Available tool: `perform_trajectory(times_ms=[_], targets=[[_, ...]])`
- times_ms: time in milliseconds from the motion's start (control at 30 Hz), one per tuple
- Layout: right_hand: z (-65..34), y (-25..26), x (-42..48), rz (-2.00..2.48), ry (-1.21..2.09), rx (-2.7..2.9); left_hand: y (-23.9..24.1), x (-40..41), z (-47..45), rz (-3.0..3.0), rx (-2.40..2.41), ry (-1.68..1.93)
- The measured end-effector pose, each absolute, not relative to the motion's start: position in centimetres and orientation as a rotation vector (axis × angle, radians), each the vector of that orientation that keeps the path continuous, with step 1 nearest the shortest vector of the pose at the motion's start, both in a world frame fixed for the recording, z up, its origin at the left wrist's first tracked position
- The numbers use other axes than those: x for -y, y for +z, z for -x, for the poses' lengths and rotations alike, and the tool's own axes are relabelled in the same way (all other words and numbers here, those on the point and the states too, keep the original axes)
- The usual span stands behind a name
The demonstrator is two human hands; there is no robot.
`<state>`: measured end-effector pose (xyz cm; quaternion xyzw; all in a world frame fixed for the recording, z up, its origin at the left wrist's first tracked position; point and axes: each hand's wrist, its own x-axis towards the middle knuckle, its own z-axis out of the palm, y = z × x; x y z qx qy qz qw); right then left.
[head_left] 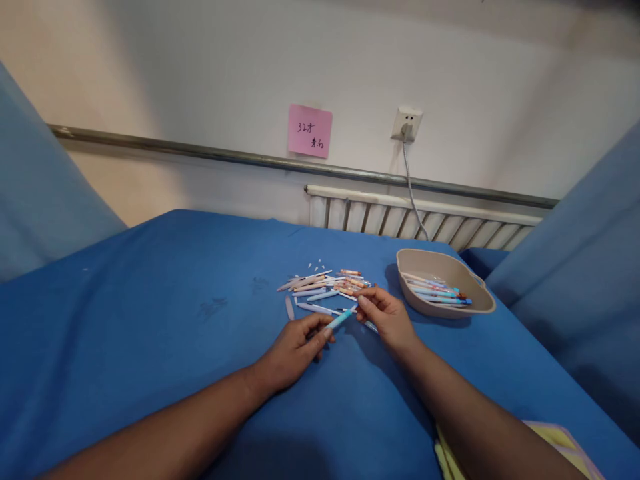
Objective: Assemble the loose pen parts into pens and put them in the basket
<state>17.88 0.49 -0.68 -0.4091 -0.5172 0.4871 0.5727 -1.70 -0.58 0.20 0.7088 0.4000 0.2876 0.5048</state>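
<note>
My left hand (295, 347) rests on the blue cloth with its fingers closed round a light blue pen barrel (341, 319), which points up and to the right. My right hand (387, 315) sits just right of it, fingers pinched at the near edge of a heap of pen parts (323, 285); what it pinches is too small to name. The heap holds several white, orange and blue barrels and small white caps. Both forearms reach in from the bottom of the view.
A beige oval tray (473, 308) at the right holds several assembled pens. The blue-covered table (150, 320) ends at a white wall with a radiator (400, 217), a pink note (310, 131) and a socket with a cable (406, 125). Blue fabric rises at both sides.
</note>
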Motion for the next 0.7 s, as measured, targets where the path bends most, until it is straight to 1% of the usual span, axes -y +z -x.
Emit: perform_trajectory(times_ms=[133, 233, 700], targets=[[-17.66, -0.32, 0.03, 0.991, 0.993, 1.297, 0.14, 0.58, 1.69, -1.703, -0.966, 0.691], [-17.55, -0.37, 0.22, 1.02, 0.961, 1.345, 0.05, 0.59, 1.7, -1.687, -0.959, 0.688], [-17.13, -0.28, 0.13, 0.938, 1.122, 1.195, -0.38, -0.04, 1.86, -1.405, -0.811, 0.624]])
